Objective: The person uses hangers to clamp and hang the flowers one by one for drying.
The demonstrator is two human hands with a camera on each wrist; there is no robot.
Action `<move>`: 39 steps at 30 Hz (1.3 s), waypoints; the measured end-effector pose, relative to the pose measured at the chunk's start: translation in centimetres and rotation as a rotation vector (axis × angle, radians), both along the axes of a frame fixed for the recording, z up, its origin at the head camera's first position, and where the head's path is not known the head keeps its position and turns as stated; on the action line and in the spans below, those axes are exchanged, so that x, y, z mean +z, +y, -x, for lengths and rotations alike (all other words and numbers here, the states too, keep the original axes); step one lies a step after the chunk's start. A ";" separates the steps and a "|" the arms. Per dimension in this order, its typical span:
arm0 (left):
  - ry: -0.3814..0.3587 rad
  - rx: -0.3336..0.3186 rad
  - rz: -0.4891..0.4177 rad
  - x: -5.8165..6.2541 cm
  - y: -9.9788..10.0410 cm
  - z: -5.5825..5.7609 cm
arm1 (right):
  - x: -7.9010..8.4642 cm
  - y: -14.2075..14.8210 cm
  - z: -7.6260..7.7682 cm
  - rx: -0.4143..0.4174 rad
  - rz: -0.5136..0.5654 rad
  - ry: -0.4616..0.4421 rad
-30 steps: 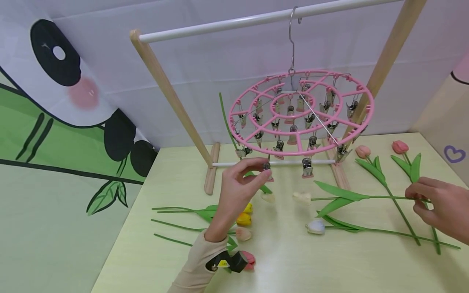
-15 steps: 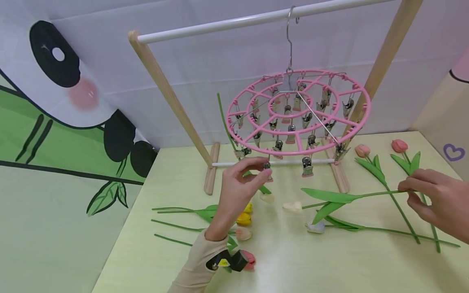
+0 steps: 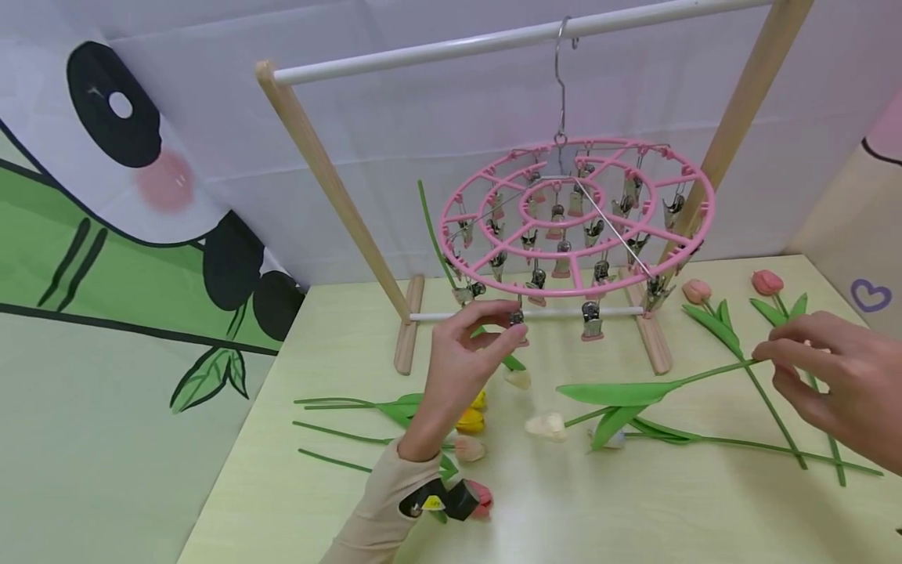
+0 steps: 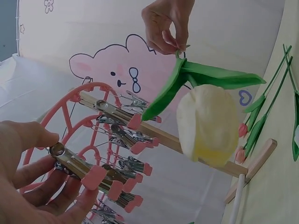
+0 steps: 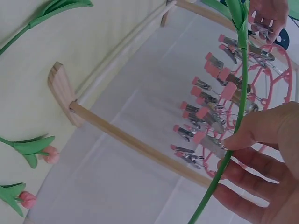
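We see the left hand (image 3: 468, 352) pinching a pink-tipped clip (image 4: 77, 164) between thumb and fingers, just as half a second ago. At its 3 o'clock, the right hand (image 3: 838, 380) pinches the white tulip (image 3: 620, 394) by its stem and has shifted toward 10 o'clock. We find the bloom has swung toward 8 o'clock; it is now at the left hand's 4 o'clock, apart from the clip, and the leaves partly cover the pale blue tulip (image 3: 662, 430). The pink hanger (image 3: 577, 276) hangs at the left hand's 1 o'clock from a white rail (image 3: 423, 54). Below, we have a pale bench (image 3: 564, 501), with yellow tulips (image 3: 470, 421) at the left hand's 6 o'clock. Behind stands a whitish backdrop (image 3: 366, 157) with cartoon drawing at 10 o'clock.
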State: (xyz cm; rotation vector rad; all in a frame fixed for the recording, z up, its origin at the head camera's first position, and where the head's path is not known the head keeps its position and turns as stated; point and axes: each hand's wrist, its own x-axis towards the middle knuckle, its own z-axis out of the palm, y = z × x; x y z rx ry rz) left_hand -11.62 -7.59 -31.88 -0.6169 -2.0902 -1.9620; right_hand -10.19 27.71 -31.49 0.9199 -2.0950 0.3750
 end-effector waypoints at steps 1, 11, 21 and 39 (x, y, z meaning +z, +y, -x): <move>0.001 -0.001 0.003 0.0 0.0 0.0 | 0.3 -0.2 -0.1 0.001 -0.003 0.003; -0.002 -0.022 0.008 0.1 0.2 -0.2 | 2.6 -1.7 -0.8 0.039 -0.079 0.015; -0.003 -0.017 0.016 0.2 0.4 -0.3 | 3.7 -2.9 -0.8 0.075 -0.120 0.074; 0.084 0.012 0.032 0.3 0.8 -0.5 | 4.4 -5.0 -1.5 0.154 -0.108 0.197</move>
